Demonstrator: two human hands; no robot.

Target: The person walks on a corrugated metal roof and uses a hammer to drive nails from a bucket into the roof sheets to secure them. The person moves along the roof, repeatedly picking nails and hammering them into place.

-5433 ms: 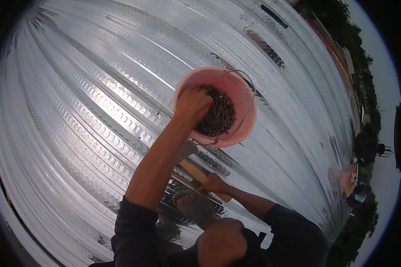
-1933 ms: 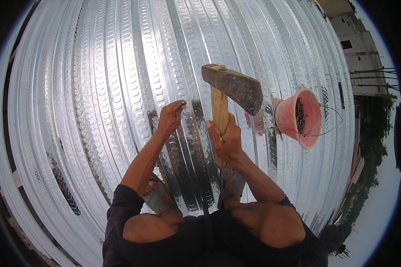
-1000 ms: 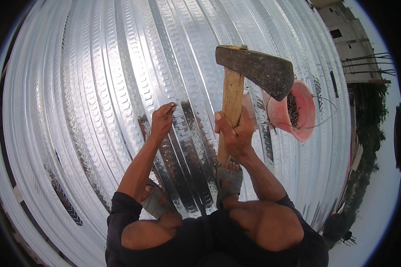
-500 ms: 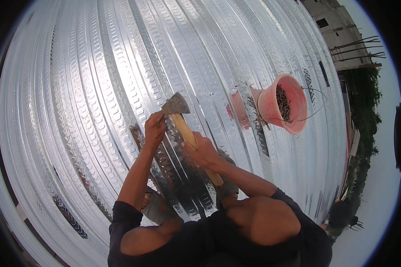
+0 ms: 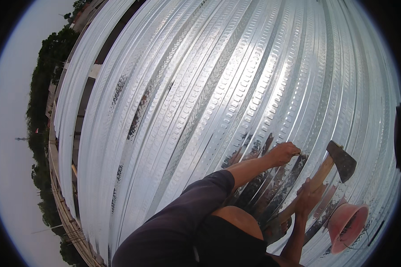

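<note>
A hatchet (image 5: 324,171) with a dark steel head and a pale wooden handle is gripped in my right hand (image 5: 309,196), its fingers wrapped round the middle of the handle. The head is raised over the ribbed metal decking (image 5: 196,129). To the left of it, my left hand (image 5: 284,153) is closed with fingertips pinched together close above a rib. Something small may be between those fingertips, too small to name. At the lower right a pink bucket (image 5: 334,231) with a wire handle stands on the decking near my right forearm.
My bent knee (image 5: 238,220) is below my hands. Long gaps (image 5: 85,100) run between decking sheets at the left. Beyond the roof edge are trees (image 5: 53,58) and a strip of planks and rods (image 5: 71,229).
My view has swung left, so hands and bucket now appear farther right and lower. My left hand has come away from the hatchet head; my right hand still holds the handle.
</note>
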